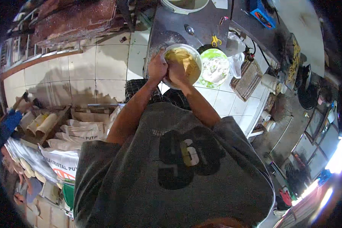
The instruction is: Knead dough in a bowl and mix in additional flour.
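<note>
A white bowl point(197, 57) of soft yellow dough point(187, 60) is at the near edge of the dark table, in front of my body. My left hand point(157, 67) is closed around the left side of its rim. Inside the bowl, at its near left part, my right hand point(175, 74) presses into the dough, its fingers folded and partly hidden. Just right of this bowl is a bright green bowl point(206, 82) with white powder point(217, 69) heaped in it.
On the dark table point(165, 24) lie a metal spoon point(190, 29) and yellow-handled scissors point(216, 40); a white tub point(193, 8) stands farther back. A clear plastic bag point(237, 64) and a brown perforated crate point(246, 79) are at right. Sacks point(81, 131) and another person's blue sleeve point(10, 123) appear left.
</note>
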Available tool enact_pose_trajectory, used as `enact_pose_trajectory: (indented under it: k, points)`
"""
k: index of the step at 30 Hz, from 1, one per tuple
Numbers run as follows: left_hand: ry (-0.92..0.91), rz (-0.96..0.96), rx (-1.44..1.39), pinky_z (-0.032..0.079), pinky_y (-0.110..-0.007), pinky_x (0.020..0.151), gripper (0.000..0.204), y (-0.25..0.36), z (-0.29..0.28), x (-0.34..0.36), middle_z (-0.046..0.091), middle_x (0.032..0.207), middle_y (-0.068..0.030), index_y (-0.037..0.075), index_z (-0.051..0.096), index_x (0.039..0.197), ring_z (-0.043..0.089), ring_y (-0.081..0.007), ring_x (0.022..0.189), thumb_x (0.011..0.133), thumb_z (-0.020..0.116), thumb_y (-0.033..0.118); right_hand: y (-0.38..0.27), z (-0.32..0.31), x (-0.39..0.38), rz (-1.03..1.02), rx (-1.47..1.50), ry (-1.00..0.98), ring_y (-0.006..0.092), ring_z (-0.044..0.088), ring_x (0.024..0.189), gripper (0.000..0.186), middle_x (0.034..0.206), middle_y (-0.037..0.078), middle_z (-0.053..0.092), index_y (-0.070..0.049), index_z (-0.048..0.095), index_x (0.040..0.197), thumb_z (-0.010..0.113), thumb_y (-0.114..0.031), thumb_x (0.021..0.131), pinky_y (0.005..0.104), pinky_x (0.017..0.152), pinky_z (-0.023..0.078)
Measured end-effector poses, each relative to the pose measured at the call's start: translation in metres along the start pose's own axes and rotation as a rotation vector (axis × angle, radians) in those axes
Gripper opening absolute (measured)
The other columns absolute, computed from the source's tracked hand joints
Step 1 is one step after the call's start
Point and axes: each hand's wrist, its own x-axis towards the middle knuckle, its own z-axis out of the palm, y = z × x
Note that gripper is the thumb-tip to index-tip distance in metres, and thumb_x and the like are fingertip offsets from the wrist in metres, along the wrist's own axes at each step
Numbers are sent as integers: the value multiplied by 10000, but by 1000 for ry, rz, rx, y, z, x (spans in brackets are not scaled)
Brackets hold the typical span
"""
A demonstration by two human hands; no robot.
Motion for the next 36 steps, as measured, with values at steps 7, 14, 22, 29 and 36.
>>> enact_pose_trajectory:
  k: [7,14,22,29,36]
  points:
    - [24,27,-103,418,-437,811,529,-12,6,-3,513,1062,-239,101,456,1173,506,-391,953,664,579,173,42,-36,-3,-207,-104,-389,335,570,778,310,839,220,561,1,568,929,502,-234,737,454,729,439]
    - [150,-96,57,387,-419,862,484,-11,21,-6,509,1046,-219,36,491,1084,475,-361,1002,643,647,160,70,66,-30,384,292,-297,359,510,947,344,997,203,543,-12,506,1058,495,-206,774,419,846,391]
    - [13,37,-115,411,-404,838,492,-4,-1,-4,515,1062,-200,84,485,1139,493,-360,985,655,569,75,66,-5,-31,606,1203,-88,309,506,1006,456,1036,177,547,-5,493,1074,645,-70,649,392,871,390]
    - [34,13,-48,452,-443,759,494,-1,3,0,519,1044,-213,139,450,1183,528,-380,916,704,565,183,16,28,-32,-478,-36,209,308,530,870,351,991,190,551,-10,494,1096,449,-52,750,398,758,421]
    - [2,32,-57,462,-442,742,560,-2,0,-1,505,1075,-211,159,454,1181,536,-379,903,646,617,170,44,-18,-50,26,298,-227,342,537,916,259,924,195,567,-17,548,980,399,-38,769,415,795,429]
